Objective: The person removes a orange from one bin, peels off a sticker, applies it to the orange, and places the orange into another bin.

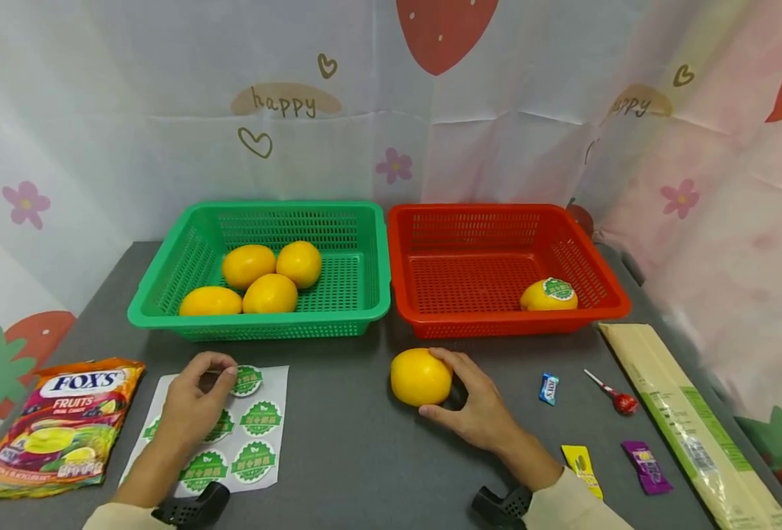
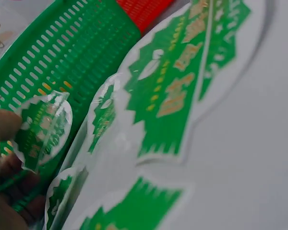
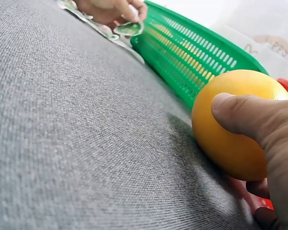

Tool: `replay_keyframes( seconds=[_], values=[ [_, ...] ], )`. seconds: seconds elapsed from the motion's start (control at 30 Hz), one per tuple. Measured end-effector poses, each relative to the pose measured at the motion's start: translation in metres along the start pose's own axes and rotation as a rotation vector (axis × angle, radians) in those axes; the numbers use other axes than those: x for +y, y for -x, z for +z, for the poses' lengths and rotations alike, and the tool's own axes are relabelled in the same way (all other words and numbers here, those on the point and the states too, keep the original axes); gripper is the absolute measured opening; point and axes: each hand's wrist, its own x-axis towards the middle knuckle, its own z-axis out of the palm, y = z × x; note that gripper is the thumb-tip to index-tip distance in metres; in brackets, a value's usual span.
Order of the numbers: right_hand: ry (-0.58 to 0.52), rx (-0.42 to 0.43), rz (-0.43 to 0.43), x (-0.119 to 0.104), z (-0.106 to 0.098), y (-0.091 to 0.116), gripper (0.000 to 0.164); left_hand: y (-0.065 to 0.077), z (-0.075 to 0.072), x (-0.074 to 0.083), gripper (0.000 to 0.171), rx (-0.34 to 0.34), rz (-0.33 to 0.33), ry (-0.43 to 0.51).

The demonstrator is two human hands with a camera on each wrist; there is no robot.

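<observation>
My left hand [image 1: 195,401] pinches a round green-and-white sticker [image 2: 43,132] between thumb and finger, above the sticker sheet [image 1: 278,427]. In the left wrist view this sticker stands clear of the sheet's surface. Several more green stickers [image 1: 254,461] lie on the sheet, some hidden by the hand and forearm. My right hand [image 1: 473,405] grips a yellow lemon [image 1: 420,377] from its right side, thumb in front and fingers behind. No sticker shows on the visible side of that lemon. Whether it touches the grey table [image 1: 338,442] is hard to tell.
A green basket [image 1: 338,324] behind holds several lemons [image 1: 270,294]. Beside it, a red basket [image 1: 484,324] holds one stickered lemon [image 1: 537,296]. A candy bag [image 1: 60,427] lies left; small wrapped candies [image 1: 548,389], a lollipop [image 1: 623,402] and a long pale packet [image 1: 689,419] lie right.
</observation>
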Motion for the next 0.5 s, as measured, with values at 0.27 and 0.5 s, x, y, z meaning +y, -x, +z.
replay_keyframes(
  seconds=[0.27,0.5],
  values=[
    [-0.025,-0.03,0.011,-0.004,0.004,-0.001,0.079,-0.007,-0.014,0.042,0.015,0.082,0.193,0.131],
    [-0.025,-0.034,0.017,-0.003,0.002,0.001,0.078,-0.012,0.006,0.092,0.019,-0.077,0.275,0.438]
  ],
)
